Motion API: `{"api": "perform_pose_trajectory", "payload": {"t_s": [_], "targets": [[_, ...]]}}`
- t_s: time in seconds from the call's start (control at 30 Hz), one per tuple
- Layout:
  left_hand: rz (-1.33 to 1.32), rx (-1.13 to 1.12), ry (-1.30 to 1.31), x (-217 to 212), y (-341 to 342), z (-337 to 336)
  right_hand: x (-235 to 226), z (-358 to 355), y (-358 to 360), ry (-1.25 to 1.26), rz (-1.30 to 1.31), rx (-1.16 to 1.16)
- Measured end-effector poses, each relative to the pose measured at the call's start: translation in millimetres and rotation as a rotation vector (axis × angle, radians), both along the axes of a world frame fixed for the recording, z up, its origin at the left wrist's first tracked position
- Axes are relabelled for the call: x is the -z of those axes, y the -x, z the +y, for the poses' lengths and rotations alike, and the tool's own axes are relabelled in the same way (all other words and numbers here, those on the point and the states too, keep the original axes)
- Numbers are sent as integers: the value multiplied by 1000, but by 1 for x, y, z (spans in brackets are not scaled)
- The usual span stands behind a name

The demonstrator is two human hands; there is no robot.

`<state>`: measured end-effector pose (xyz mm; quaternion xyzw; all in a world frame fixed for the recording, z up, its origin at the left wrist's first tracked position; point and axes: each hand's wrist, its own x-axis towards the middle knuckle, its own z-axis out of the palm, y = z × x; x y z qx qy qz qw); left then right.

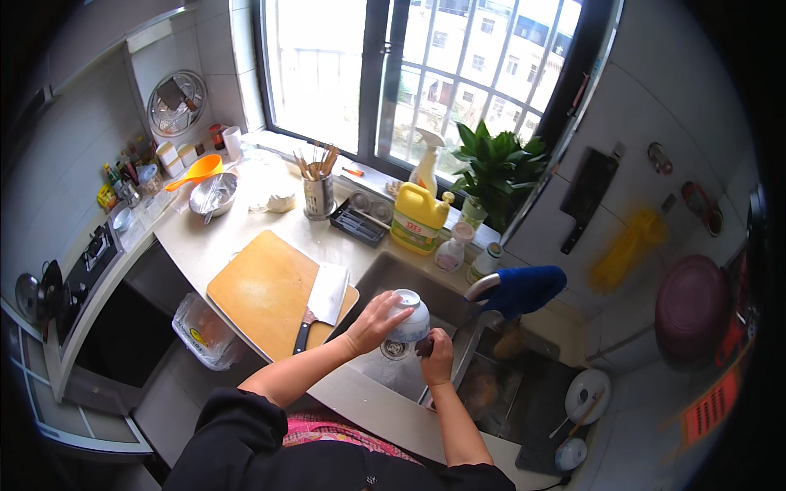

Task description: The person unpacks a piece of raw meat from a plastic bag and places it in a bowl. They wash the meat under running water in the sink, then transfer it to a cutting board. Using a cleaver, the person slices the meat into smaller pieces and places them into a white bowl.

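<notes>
Over the left basin of the metal sink (383,268), my left hand (370,329) grips a white bowl (412,323) with a blue pattern. The bowl is tipped over, its foot ring facing up. My right hand (440,362) is closed around a small dark scrubber (424,347), held against or close to the bowl's rim; its exact kind is hard to make out. Below the bowl, the drain (395,350) shows at the basin's bottom. Left of the sink, a cleaver (326,296) with a black handle lies on a wooden cutting board (260,288).
Behind the sink stand a yellow jug (417,219), a spray bottle (427,164) and a plant (495,164). A blue cloth (528,290) hangs over the faucet area. The right basin (491,368) holds blurred items. A metal bowl (214,196) sits farther left.
</notes>
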<state>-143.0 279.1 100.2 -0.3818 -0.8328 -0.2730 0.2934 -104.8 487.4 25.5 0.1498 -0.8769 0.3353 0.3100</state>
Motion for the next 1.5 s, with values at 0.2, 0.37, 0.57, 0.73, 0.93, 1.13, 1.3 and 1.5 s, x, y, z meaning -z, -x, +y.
{"api": "perform_pose_trajectory", "payload": {"t_s": [0.2,0.37,0.57,0.73,0.93,1.13,1.3,1.5], "targets": [[11,35,-15,9,15,-58,6,-25,24,-50,-31,85],[-14,131,-84,9,32,-106,16,-53,29,62,-165,230],[-957,-160,-791,52,70,-180,53,-36,44,821,-414,749],[-1559,-197,-1271,121,111,-319,27,-74,36,1456,-593,346],[-1588,-317,-1378,94,127,-382,-42,-197,63,1363,-944,110],[-1611,-360,-1343,105,140,-400,-11,-320,92,742,-1229,-139],[-1645,-318,-1405,86,115,-395,0,-347,91,104,-1018,-1],[-1299,-346,-1057,110,34,-409,-113,-254,78,694,-1017,-210]]}}
